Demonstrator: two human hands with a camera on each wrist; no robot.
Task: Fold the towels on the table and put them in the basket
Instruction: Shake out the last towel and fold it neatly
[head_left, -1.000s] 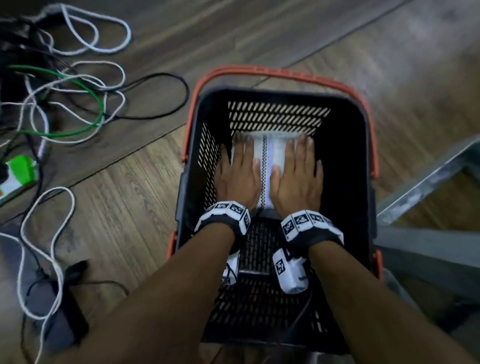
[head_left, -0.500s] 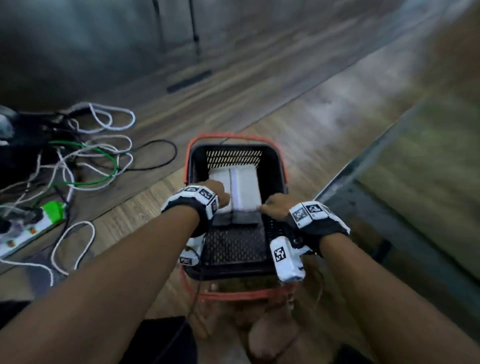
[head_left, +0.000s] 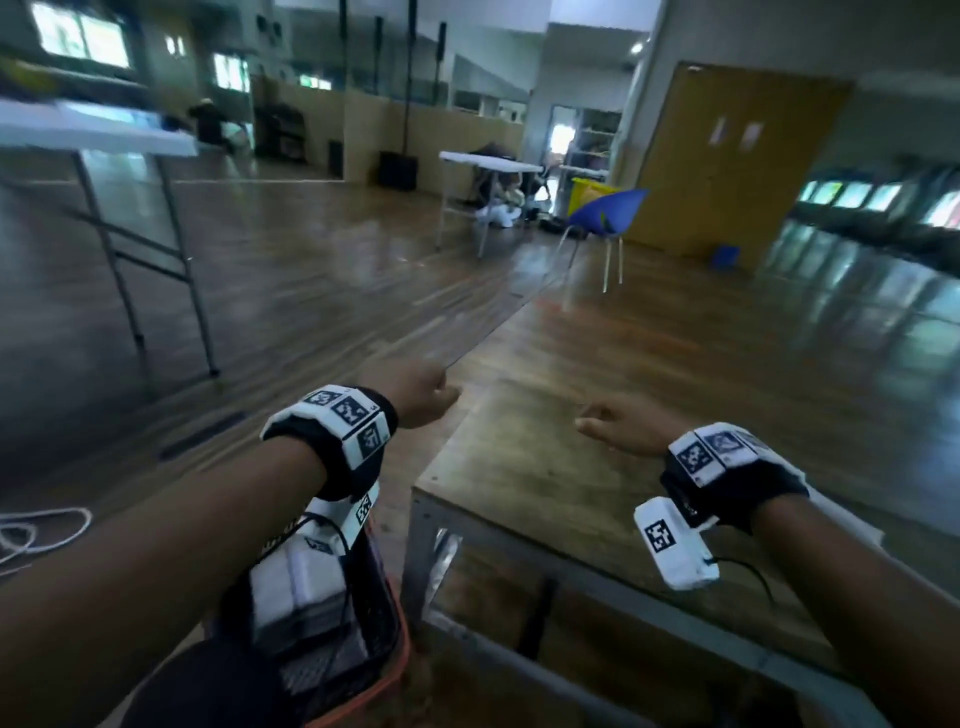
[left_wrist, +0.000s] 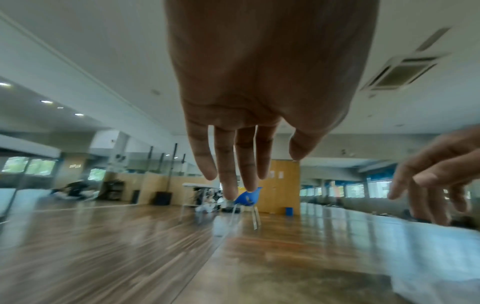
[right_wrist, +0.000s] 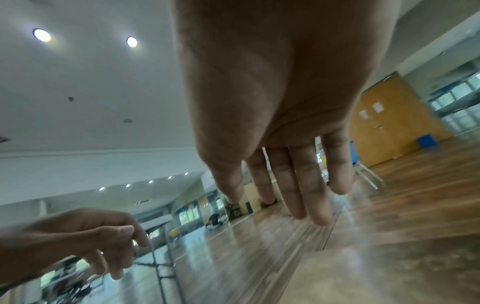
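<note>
Nearest, low beside the counter's (head_left: 597, 467) near left corner, the basket (head_left: 384, 644) stands on the floor with a folded white towel (head_left: 291, 587) lying inside it; the left forearm hides much of it, so whether more than one towel is stacked there cannot be told. Above it both hands are in the air and hold nothing. The left hand (head_left: 415, 392) hangs beyond the counter's left edge, over the floor, its fingers (left_wrist: 228, 174) loose and slightly spread, pointing down. The right hand (head_left: 621, 428) hovers over the counter's near part, well apart from the left, its fingers (right_wrist: 298, 185) also relaxed and nearly straight. The stretch of wooden top in view, running away toward the far edge, shows no towel; the right side of the counter is out of frame and the views are smeared by motion.

The step in hand looks like a return from the basket to fetch the next towel, if any is left. To do it well, look first along the right and far parts of the top before reaching. Take a towel by two corners of one edge, one hand to each, spread it flat on the top, and bring edge to edge squarely so it stacks level on the one already in the basket.

Farther off stand a blue chair (head_left: 608, 213) and a white folding table (head_left: 488, 163).
</note>
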